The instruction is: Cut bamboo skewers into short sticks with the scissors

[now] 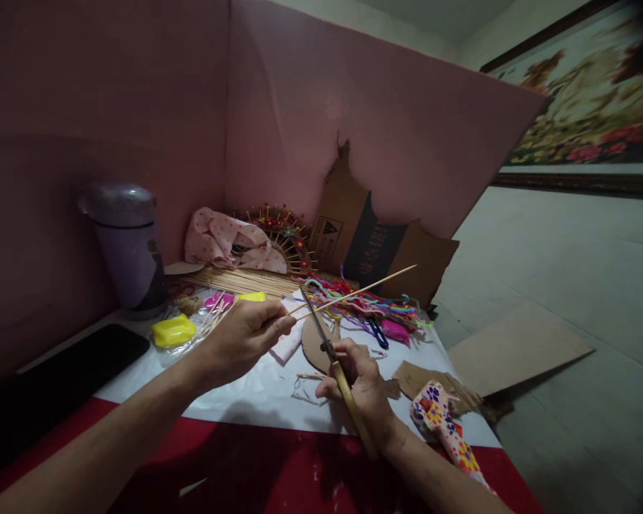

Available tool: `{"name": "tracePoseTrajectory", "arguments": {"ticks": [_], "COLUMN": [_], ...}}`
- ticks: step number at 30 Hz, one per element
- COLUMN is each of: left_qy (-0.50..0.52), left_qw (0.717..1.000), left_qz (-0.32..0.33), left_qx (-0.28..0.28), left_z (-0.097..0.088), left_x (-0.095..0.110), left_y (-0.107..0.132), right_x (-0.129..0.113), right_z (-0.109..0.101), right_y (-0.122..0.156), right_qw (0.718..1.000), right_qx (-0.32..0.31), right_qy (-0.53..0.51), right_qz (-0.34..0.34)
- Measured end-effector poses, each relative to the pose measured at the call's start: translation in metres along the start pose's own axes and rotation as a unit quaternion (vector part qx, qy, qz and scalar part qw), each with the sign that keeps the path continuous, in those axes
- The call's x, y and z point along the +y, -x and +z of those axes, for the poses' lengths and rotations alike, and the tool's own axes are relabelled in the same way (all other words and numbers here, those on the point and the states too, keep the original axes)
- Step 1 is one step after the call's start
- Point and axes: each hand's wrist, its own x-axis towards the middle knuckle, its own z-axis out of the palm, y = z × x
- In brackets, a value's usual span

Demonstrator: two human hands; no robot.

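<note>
Pinched in the fingers of my left hand (246, 334) is a thin bamboo skewer (375, 283), which slants up to the right. My right hand (361, 389) grips a pair of scissors (345, 400) by the handles. The scissor blades point up and cross the skewer near my left fingertips; whether they touch it I cannot tell. Beneath the scissors lies a round piece of cardboard (315, 344) on the white sheet (230, 400). Behind my left hand rests a bundle of skewers (246, 280).
Colourful fuzzy craft stems (364, 303) lie behind the hands. Yellow clay packets (172, 331), a purple tumbler (126, 250) and a black phone-like slab (93, 364) are at left. Torn cardboard (343, 221) leans at the back. Flowered fabric (444, 421) lies at right.
</note>
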Motion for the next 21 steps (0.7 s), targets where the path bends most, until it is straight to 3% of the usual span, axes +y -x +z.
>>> {"name": "tracePoseTrajectory", "arguments": {"ticks": [11,15,21], "left_qy": [-0.056,-0.059,-0.025], "left_qw": [0.997,0.997,0.999], "left_qz": [0.021,0.038,0.015], "left_qx": [0.055,0.041,0.015], "left_z": [0.0063,0.0035,-0.0001], "left_x": [-0.0023,-0.0028,-0.0023], "left_y": [-0.0008,-0.0007,0.0], "right_x": [-0.0023,-0.0022,0.0007], "right_z": [-0.0043,-0.005,-0.006], "right_y": [-0.0037,-0.0032,-0.0016], "right_qw": [0.999,0.997,0.998], "right_qx": [-0.007,-0.033,-0.043], "right_qy": [-0.021,-0.058,-0.046], "right_qz": [0.025,0.037,0.027]}}
